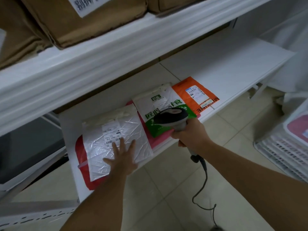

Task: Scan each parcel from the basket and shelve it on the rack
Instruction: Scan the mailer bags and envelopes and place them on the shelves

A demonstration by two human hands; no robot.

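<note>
Shelving step: your left hand (122, 157) lies flat, fingers spread, on the silver parcel (115, 140); right hand (191, 134) grips the scanner (171, 118). Next: fetch another from the basket (283, 152).

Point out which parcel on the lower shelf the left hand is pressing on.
The silver bubble mailer, leftmost on the shelf, lying on a red parcel. The left hand rests flat on it.

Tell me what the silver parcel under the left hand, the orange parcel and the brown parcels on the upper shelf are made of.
Silver parcel: apparently glossy plastic film, perhaps a padded mailer; it is crinkled and catches light.
Orange parcel: probably a smooth plastic mailer bag, flat and thin with a stuck-on label.
Brown parcels: seemingly matte kraft paper or cardboard, dull and creased, though blurred.
</note>
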